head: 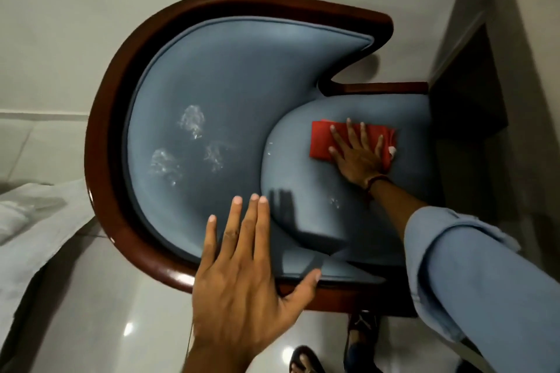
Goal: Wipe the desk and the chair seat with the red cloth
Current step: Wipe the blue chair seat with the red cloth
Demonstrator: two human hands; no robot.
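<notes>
Red cloth (pixel 325 142): folded flat on the blue seat cushion (pixel 318 191), toward its far right part; a small white tag shows at the cloth's right edge.
Right hand (pixel 357 157): palm down on the cloth, fingers spread wide and pressing it to the cushion; not gripping, the cloth is pinned under the palm. A dark band sits at the wrist, and a blue sleeve (pixel 485 281) is rolled up the forearm.
Left hand (pixel 242 269): open, fingers extended and close together, thumb out to the side, holding nothing. It overlaps the near wooden rim (pixel 103 160) of the chair; whether it rests on the rim or hovers just above cannot be told from this angle.
Chair: dark red-brown wooden frame curving round blue upholstery, seen from above; it stands on a pale glossy floor (pixel 91 312).
Backrest padding (pixel 227 85): three whitish scuffed patches, left of the seat cushion.
Seat marks: a few faint pale specks near the cushion's left edge and near its front, both clear of the cloth.
Desk: probably the dark furniture edge at far right, but too little is visible to confirm; its state is unknown.
Step in hand: wiping the chair seat, judged from the flat press on the cloth.
Progress: seat wipe under way, the right part being covered; the left and front of the cushion look untreated. Desk portion cannot be assessed.
Remaining: the rest of the seat surface at least.
</notes>
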